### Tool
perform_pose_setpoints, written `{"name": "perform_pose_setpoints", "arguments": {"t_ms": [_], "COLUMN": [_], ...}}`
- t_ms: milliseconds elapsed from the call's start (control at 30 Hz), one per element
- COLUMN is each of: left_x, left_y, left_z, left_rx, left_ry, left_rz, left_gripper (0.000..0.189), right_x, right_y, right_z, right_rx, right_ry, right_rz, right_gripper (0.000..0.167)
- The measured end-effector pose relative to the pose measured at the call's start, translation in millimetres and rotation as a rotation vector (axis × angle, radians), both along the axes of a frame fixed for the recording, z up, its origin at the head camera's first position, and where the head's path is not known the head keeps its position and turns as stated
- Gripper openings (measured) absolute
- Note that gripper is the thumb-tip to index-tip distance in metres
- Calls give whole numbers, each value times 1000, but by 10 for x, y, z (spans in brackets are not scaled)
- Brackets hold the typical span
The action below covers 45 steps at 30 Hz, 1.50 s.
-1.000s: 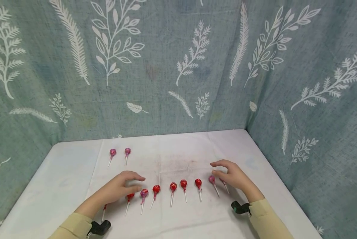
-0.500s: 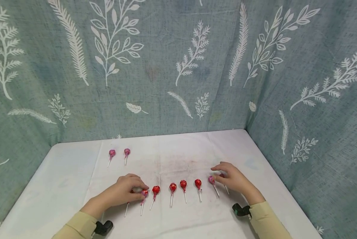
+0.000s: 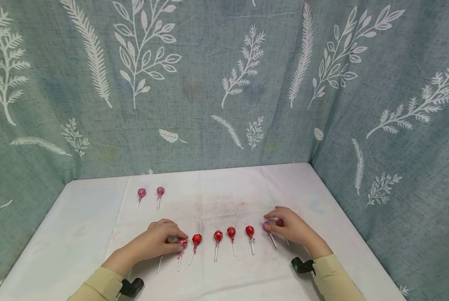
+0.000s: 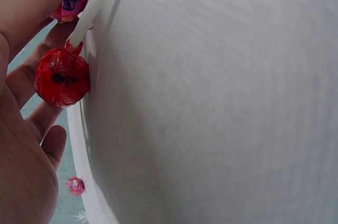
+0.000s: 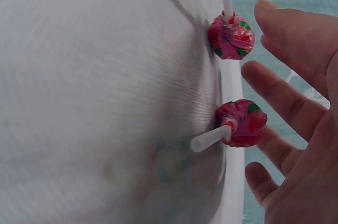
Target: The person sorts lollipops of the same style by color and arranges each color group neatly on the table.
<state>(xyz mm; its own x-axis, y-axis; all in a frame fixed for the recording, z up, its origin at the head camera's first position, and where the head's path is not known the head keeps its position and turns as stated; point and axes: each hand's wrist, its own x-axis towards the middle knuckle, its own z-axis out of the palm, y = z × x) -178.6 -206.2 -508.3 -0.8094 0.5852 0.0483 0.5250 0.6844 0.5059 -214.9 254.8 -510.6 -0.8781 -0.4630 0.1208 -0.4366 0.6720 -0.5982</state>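
In the head view my left hand (image 3: pixel 154 240) pinches a pink-and-red lollipop (image 3: pixel 182 243) by its candy head, its stick pointing toward me on the table. The left wrist view shows the thumb on that pink wrapper (image 4: pixel 71 3), with a red lollipop (image 4: pixel 62 78) lying under the curved palm. My right hand (image 3: pixel 295 228) hovers over a pink lollipop (image 3: pixel 266 226) and a redder one (image 3: pixel 280 223). From the right wrist, thumb and forefinger stand apart on either side of the nearer pink head (image 5: pixel 231 36), and no grip shows.
Several red lollipops lie in a row between the hands, among them one at the left (image 3: pixel 196 239) and one at the right (image 3: pixel 249 230). Two pink lollipops (image 3: pixel 160 191) lie farther back on the white-covered table (image 3: pixel 224 276). A leaf-patterned curtain (image 3: pixel 194 83) encloses the back and sides.
My left hand has moved right and down, its fingers closing onto the pink-and-red lollipop. My right hand has lowered slightly, with its thumb nearer the pink lollipop.
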Motion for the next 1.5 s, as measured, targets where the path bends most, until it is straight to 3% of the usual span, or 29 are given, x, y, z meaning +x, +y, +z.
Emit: {"name": "perform_pose_setpoints", "arguments": {"t_ms": [633, 833, 1067, 1267, 1500], "left_x": [-1, -55, -225, -434, -710], "left_y": [6, -31, -63, -78, -110], "left_z": [-10, 78, 236, 341, 476], "left_rx": [-5, 30, 39, 57, 74], "left_ry": [-22, -49, -28, 25, 36], "left_rz": [15, 23, 50, 56, 53], "left_gripper": [26, 29, 32, 32, 30], "right_x": [35, 21, 21, 14, -7], "right_y": [-72, -98, -77, -72, -108], "right_z": [-23, -31, -45, -49, -2], "right_rx": [95, 92, 65, 65, 74], "right_ry": [-21, -50, -52, -54, -45], "right_rz": [-69, -90, -93, -90, -63], "right_gripper": [23, 20, 19, 19, 18]}}
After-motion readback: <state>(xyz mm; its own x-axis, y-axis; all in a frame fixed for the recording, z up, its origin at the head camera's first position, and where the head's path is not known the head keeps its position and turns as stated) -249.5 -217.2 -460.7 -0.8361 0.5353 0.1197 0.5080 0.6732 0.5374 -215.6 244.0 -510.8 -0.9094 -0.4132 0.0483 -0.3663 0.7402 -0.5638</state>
